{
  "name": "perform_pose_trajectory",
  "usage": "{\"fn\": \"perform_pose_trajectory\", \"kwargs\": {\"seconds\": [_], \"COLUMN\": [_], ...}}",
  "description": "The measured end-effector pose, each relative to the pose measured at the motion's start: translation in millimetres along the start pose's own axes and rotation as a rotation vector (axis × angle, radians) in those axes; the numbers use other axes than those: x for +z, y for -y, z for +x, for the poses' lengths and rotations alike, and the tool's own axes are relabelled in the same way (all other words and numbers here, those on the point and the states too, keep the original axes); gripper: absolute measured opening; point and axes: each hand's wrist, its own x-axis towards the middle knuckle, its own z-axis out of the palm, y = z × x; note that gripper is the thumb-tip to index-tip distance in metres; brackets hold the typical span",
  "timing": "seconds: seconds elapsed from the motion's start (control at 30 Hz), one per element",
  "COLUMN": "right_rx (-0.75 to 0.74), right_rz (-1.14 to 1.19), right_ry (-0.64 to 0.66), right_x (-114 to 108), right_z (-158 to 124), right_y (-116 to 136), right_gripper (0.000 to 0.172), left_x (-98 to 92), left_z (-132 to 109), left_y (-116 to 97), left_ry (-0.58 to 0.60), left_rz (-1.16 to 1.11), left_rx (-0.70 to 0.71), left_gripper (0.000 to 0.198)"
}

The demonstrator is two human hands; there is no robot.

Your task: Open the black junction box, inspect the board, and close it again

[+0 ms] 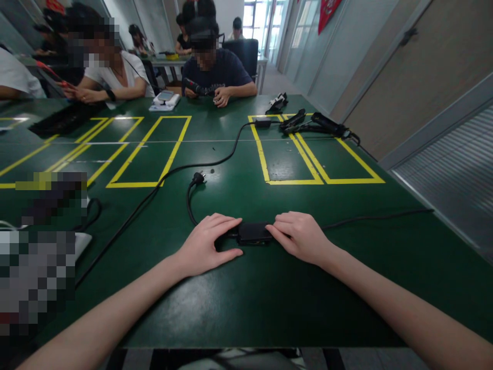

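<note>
Two bare arms [115, 308] reach over the near edge of the green bench [246, 308] to a small black box [253, 232]. It lies flat, in from the middle of the near edge. The left hand [204, 244] has thumb and fingers spread wide by the box's left end, with a bit of cord between them. The right hand [304, 235] has its fingers curled close together at the right end; I cannot tell if they pinch the box. From there a black cord [377, 218] runs to the right edge of the bench. Past the left hand, a bent cord [188, 202] ends in a plug [198, 178] with its pins pointing right. The box looks hard and smooth, so it may slip a bit, but it is likely light enough for one hand. The cords look bendy and could tug it around, so its two long sides seem the best place to hold. Near the far right corner lie some black parts [327, 123].
</note>
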Motion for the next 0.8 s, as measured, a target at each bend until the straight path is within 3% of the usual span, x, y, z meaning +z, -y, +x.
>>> {"fn": "perform_pose_trajectory", "kwargs": {"seconds": [0.2,0.43,0.57,0.67,0.8], "right_rx": [-0.060,-0.059,0.001,0.008,-0.038], "right_rz": [-0.014,0.005,0.062,0.156,0.267], "right_ry": [0.038,0.052,-0.026,-0.096,-0.059], "right_x": [-2.0,-3.7,-1.8,0.0,-0.9], "right_z": [0.8,0.4,0.2,0.3,0.6], "right_y": [1.4,0.5,0.4,-0.8,-4.6], "right_gripper": [0.048,0.038,0.024,0.025,0.020], "left_x": [3.7,1.4,2.0,1.3,-0.7], "left_z": [5.3,6.5,6.8,7.3,8.7], "left_y": [-4.9,-7.8,-6.9,-7.3,-9.2], "left_ry": [0.027,0.058,0.065,0.082,0.124], "left_rz": [-0.050,-0.034,-0.018,0.007,0.088], "left_rx": [-0.099,-0.075,-0.062,-0.064,-0.069], "left_gripper": [0.036,0.031,0.030,0.029,0.030]}}
